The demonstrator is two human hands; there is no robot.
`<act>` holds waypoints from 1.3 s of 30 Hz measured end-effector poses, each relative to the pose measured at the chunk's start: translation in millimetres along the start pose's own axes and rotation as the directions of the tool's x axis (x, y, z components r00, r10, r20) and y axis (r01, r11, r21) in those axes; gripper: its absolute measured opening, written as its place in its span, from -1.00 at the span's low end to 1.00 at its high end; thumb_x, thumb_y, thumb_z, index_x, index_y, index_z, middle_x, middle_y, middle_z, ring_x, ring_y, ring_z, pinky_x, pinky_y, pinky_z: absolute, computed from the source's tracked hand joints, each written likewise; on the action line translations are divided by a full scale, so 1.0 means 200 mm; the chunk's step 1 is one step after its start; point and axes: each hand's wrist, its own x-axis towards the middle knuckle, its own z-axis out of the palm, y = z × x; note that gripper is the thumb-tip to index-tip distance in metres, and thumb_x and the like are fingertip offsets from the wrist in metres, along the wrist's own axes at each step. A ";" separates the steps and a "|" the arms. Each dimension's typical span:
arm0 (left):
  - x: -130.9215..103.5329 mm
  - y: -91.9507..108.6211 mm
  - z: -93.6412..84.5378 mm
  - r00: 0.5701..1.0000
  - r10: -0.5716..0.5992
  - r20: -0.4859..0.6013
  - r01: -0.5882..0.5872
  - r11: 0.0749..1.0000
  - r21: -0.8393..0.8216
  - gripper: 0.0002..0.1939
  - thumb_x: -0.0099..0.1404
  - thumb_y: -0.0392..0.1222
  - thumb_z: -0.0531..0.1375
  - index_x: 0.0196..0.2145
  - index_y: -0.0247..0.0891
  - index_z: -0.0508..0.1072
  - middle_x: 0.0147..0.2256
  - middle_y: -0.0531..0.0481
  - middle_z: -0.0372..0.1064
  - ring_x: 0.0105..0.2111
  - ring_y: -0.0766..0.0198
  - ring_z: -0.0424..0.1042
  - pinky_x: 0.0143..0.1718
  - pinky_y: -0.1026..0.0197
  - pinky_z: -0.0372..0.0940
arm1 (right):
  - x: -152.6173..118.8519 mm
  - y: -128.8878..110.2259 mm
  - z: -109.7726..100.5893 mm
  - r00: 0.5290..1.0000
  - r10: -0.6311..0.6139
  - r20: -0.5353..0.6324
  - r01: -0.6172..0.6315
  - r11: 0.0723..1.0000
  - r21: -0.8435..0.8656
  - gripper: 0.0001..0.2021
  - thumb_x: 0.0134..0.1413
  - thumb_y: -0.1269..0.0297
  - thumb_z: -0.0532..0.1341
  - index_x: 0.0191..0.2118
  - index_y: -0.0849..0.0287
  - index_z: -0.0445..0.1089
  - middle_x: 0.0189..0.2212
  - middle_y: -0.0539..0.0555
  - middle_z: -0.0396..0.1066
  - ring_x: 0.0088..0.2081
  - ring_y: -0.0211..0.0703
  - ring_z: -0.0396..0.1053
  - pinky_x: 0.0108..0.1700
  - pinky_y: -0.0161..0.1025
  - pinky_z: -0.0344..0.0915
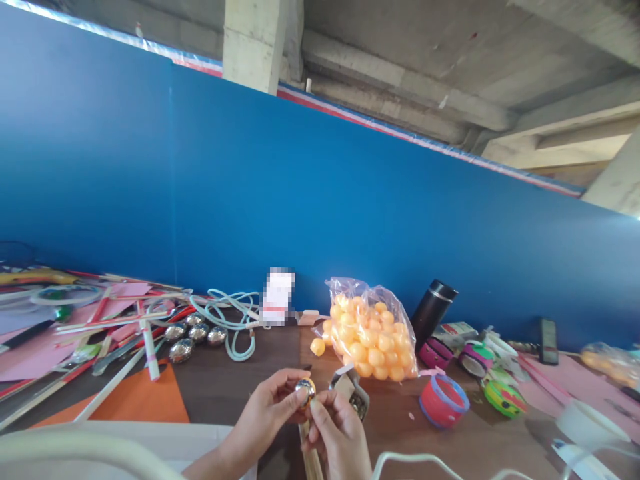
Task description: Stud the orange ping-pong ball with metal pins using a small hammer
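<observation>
In the lower middle of the head view, my left hand [270, 407] grips a shiny, mirror-like metal ball [305, 387] between thumb and fingers. My right hand [339, 430] meets it from the right, its thumb and forefinger pinched together at the ball's edge. Anything small inside that pinch is too hidden to make out. Just behind my right hand stands a small opened container [361, 400] with small dark metallic pieces in it, partly covered by the fingers. Under the hands runs a pale wooden strip [311, 460].
Several silver balls [181, 350] lie left, beside a coiled light-blue cord [243, 350] and piled sticks and paper. A clear bag of orange balls [370, 337] sits behind the hands. Rightward are a black flask [435, 310], a red-and-blue tape roll [444, 401] and a white cable [415, 458].
</observation>
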 end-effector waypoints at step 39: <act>-0.04 0.05 0.03 0.998 0.047 -0.035 -0.041 0.986 0.160 -0.68 0.07 -0.10 0.23 -0.22 -0.30 0.44 -0.44 -0.03 0.46 -0.48 0.24 0.42 -0.39 0.20 0.34 | -0.01 0.02 0.00 0.999 0.038 0.011 -0.037 0.994 -0.101 -0.64 -0.13 -0.01 0.25 -0.49 0.19 0.17 -0.72 -0.09 0.33 -0.75 -0.43 0.19 -0.64 -0.35 0.30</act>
